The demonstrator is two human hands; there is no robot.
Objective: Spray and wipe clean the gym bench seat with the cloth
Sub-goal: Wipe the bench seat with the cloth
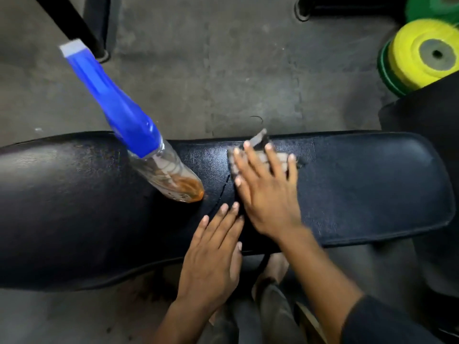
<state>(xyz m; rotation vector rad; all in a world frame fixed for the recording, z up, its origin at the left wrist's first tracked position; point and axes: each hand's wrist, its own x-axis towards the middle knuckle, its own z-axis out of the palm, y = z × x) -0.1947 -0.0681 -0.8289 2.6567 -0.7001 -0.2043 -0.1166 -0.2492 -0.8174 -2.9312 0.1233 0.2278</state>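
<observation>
The black padded gym bench seat [360,184] runs across the view from left to right. A spray bottle [129,125] with a blue trigger head and a little orange liquid at its base stands on the seat, left of centre, with no hand on it. My right hand [268,187] lies flat with fingers spread, pressing a small grey cloth [258,145] onto the seat near its far edge; most of the cloth is hidden under the fingers. My left hand [213,259] rests flat and empty on the seat's near edge, fingers together.
Grey rubber floor tiles [211,70] lie beyond the bench. Yellow and green weight plates [422,55] are stacked at the upper right, behind another black pad [422,112]. A black frame leg [74,23] stands at the upper left. My legs and feet show below the bench.
</observation>
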